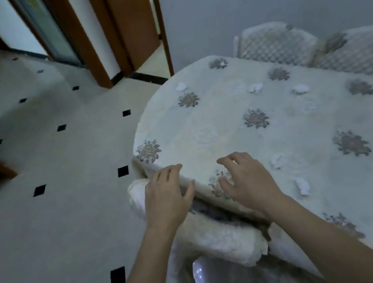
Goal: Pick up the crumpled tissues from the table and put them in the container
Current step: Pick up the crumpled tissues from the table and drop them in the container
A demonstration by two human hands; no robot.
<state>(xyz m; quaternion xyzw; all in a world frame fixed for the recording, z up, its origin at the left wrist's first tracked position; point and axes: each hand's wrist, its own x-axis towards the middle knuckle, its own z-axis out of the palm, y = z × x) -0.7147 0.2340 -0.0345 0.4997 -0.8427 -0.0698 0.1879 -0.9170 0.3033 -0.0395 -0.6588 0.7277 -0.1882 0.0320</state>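
Note:
Several crumpled white tissues lie on the cream flowered tablecloth (316,133): one near the far left edge (181,86), one at the far middle (255,87), one further right (301,89), one close to my right hand (278,160) and one nearer the front (302,185). My left hand (165,195) rests on the table's near rounded edge, fingers curled over the cloth. My right hand (246,178) hovers over the cloth with fingers spread and bent, holding nothing. No container is in view.
A cushioned chair (223,242) is tucked under the table's near edge below my hands. Two quilted chair backs (275,43) stand at the far side against the wall. Tiled floor (47,165) with black diamonds spreads to the left; doorways (99,32) lie beyond.

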